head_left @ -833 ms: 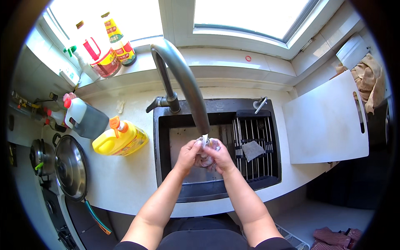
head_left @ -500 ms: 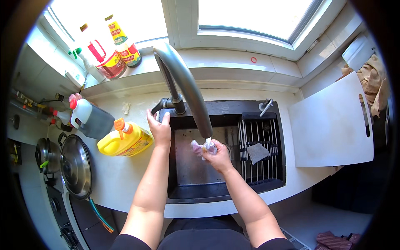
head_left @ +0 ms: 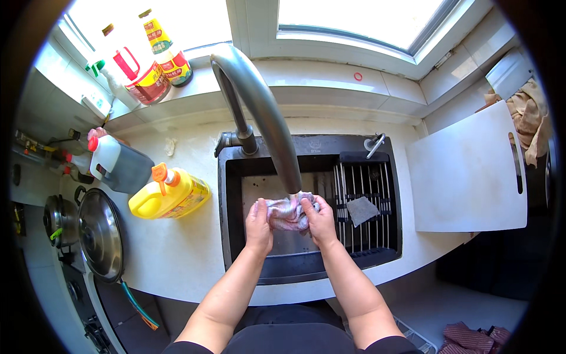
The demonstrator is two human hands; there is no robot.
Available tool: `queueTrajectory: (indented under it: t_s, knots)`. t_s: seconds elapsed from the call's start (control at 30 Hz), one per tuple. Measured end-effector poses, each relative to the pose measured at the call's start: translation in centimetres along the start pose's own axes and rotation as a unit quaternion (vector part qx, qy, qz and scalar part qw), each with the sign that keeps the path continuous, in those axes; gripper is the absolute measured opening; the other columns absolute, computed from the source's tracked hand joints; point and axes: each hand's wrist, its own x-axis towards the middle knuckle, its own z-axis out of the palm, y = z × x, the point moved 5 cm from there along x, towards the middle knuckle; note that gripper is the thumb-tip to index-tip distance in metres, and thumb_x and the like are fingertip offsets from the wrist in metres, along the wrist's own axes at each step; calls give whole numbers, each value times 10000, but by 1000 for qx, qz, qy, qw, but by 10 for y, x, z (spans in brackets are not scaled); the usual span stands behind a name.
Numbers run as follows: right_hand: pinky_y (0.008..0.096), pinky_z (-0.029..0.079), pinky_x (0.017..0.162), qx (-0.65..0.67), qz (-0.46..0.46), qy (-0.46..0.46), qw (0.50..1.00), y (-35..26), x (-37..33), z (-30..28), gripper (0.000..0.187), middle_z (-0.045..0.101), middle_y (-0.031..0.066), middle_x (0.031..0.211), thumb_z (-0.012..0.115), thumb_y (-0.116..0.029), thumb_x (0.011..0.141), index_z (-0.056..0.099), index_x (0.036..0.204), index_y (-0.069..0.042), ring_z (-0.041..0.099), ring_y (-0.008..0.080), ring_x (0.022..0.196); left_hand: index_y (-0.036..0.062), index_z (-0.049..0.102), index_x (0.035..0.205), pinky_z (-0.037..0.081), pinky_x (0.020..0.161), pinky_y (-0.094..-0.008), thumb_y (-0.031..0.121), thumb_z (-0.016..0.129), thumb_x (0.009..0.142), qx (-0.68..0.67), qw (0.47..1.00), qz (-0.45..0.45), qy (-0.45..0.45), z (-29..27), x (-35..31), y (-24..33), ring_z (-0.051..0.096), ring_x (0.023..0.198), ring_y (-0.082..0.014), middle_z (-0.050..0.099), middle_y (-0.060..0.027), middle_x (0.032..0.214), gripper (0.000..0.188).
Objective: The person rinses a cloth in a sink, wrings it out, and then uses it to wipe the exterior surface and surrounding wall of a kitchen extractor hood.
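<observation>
A pinkish-white patterned cloth (head_left: pixel 288 213) is stretched between my two hands, just under the mouth of the grey faucet (head_left: pixel 268 112). My left hand (head_left: pixel 259 227) pinches its left end, and my right hand (head_left: pixel 320 221) grips its right end. Below them lies the dark sink (head_left: pixel 295 275), with a metal-coloured basin floor. To the left of the faucet's base is its lever handle (head_left: pixel 225 141), with no hand on it. Water at the spout is hard to make out behind the cloth.
A black rack (head_left: pixel 377 236) in the sink's right side carries a grey square pad (head_left: pixel 362 211). Left stand a yellow pump bottle (head_left: pixel 171 194), a jug of dark liquid (head_left: pixel 124 165) and a lidded pan (head_left: pixel 100 236). A white cutting board (head_left: pixel 469 171) lies right.
My left hand has left the faucet lever and come over the sink to take the cloth's left end. The cloth, bunched in my right hand before, is now spread wider.
</observation>
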Motion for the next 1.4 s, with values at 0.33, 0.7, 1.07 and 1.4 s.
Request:
queueTrajectory:
  t_s: [0.33, 0.7, 1.07, 1.4]
  knots:
    - [379, 440, 573, -413, -280, 124, 858, 19, -13, 13, 210, 525, 144, 681, 641, -185, 703, 529, 659, -13, 539, 322, 635, 100, 554, 811, 493, 641, -335, 583, 474, 843, -26, 989, -133, 67, -16, 15, -65, 584, 672, -180, 585, -51, 741, 491]
    - [398, 446, 595, -488, -363, -72, 790, 38, -20, 44, 261, 547, 155, 672, 591, -235, 803, 539, 649, -31, 552, 343, 666, 51, 580, 912, 471, 597, -304, 377, 599, 846, -85, 942, -321, 39, -27, 15, -75, 577, 720, -159, 587, -52, 792, 333]
    - [427, 434, 557, -459, -214, 82, 858, 50, 12, -2, 257, 560, 170, 654, 550, -196, 833, 571, 628, -42, 560, 349, 606, 55, 561, 908, 485, 668, -420, 376, 503, 882, -35, 969, -239, 50, -47, 31, -112, 591, 757, -310, 596, -142, 805, 327]
    - [421, 471, 557, -552, -217, 56, 803, 39, -4, 14, 292, 598, 158, 674, 531, -271, 841, 583, 640, -66, 596, 327, 624, 46, 561, 906, 490, 674, -424, 436, 545, 865, 47, 974, -199, 96, -37, 13, -84, 598, 768, -274, 596, -122, 811, 392]
